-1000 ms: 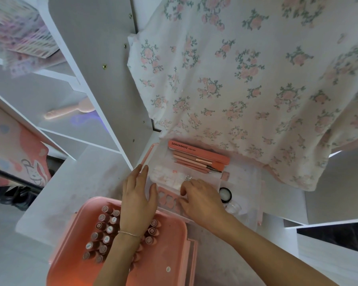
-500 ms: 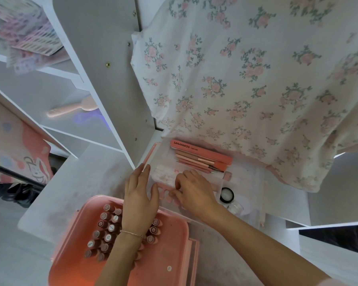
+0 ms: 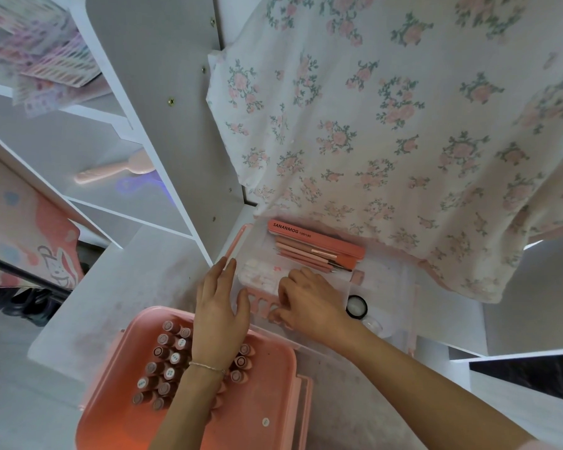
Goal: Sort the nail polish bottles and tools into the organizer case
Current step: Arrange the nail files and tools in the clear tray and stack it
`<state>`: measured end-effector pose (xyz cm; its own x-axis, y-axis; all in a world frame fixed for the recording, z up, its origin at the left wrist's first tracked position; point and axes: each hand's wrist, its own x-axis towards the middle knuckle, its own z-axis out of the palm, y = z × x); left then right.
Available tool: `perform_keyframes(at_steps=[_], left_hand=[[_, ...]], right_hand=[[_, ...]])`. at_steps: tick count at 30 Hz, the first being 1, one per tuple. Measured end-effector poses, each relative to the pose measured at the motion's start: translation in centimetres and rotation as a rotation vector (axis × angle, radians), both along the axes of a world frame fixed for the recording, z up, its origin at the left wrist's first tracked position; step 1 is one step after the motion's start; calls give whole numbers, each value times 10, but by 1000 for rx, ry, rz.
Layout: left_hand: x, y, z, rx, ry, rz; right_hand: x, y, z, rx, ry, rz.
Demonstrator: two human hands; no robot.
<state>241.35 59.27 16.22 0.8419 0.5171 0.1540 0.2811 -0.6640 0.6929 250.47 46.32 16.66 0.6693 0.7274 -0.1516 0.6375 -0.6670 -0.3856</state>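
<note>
A clear organizer tray (image 3: 392, 287) lies on the white surface, holding a pink nail file (image 3: 316, 238), pink-handled tools (image 3: 309, 258), a pale nail tip box (image 3: 260, 274), pink toe separators (image 3: 262, 303) and a small black-rimmed jar (image 3: 356, 306). Nearer to me stands the pink case (image 3: 267, 394) with several nail polish bottles (image 3: 166, 368) upright inside. My left hand (image 3: 220, 316) rests flat, fingers apart, on the tray's left edge above the bottles. My right hand (image 3: 309, 302) is curled with its fingertips pressing on the toe separators.
A floral cloth (image 3: 403, 125) hangs over the tray's far side. White shelves (image 3: 117, 177) at the left hold a pink brush (image 3: 111, 172) and sticker sheets (image 3: 56, 63). A pink cartoon bag (image 3: 23, 248) stands at the far left. A dark opening (image 3: 530, 375) lies at the right.
My right hand has slid left and slightly farther across the tray, from beside the black-rimmed jar onto the toe separators. My left hand has stayed in place.
</note>
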Motion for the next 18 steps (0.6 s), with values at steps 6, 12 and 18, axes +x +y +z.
perform_keyframes(at_steps=[6,12,18], left_hand=[[-1,0,0,-99,-20,42],[-3,0,0,-158,-38,81],[-3,1,1,-165,-43,86]], right_hand=[[4,-12,12,15,-24,164],[17,-37,22,-186,-105,329],[12,-25,15,-204,-182,284]])
